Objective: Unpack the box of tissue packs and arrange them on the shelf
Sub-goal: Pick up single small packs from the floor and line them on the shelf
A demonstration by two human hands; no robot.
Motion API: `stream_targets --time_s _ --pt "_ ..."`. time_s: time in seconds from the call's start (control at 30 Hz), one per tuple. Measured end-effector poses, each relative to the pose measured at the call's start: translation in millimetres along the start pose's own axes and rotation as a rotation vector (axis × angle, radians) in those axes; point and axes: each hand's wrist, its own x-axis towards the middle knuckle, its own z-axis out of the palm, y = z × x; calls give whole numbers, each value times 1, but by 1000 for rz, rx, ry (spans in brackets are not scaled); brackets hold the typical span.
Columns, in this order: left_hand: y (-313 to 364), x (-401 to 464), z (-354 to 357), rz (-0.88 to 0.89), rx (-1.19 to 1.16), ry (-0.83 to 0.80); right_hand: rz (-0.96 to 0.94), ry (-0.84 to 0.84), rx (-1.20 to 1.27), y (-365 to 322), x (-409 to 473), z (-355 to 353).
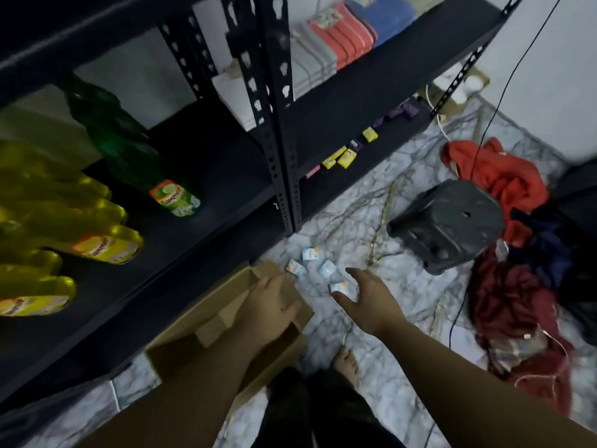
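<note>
Four small white-and-blue tissue packs lie on the grey marbled floor [371, 221] in front of the black slotted-steel shelf unit [277, 130]. One tissue pack [340, 288] sits between the thumb and fingers of the right hand [366, 294], whose fingers are spread and slightly bent around it; whether they actually touch it cannot be told. The other three packs [310, 254] lie loose just beyond, close together, near the foot of the shelf upright.

The open brown cardboard box [206, 334] rests on the floor against the lowest shelf. The left hand [273, 302] lies flat on the far flap of the box, fingers straight, thumb out to the side (no curl visible).

On the lower right shelf stand small yellow and purple packets [347, 156] in a loose row. Folded towels in grey, red and blue [342, 37] are stacked on the shelf above. Yellow bottles with orange labels [106, 244] and a green bottle [174, 195] lie on the left shelf.

On the floor to the right: a dark grey plastic stool [449, 224] tipped on its side, a heap of red and dark clothing [504, 253], and a black cable [504, 82] running up the wall. A bare foot [347, 363] shows beside the box.
</note>
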Motion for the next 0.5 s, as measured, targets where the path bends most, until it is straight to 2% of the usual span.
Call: stream_targets --time_s 0.2,0.3,0.5 --pt "-35 102 67 -27 -114 -91 199 68 118 66 61 69" --pt "-60 162 116 -47 -94 -126 271 87 160 107 98 109" --pt "-117 256 215 -204 -116 -162 383 94 265 186 175 190"
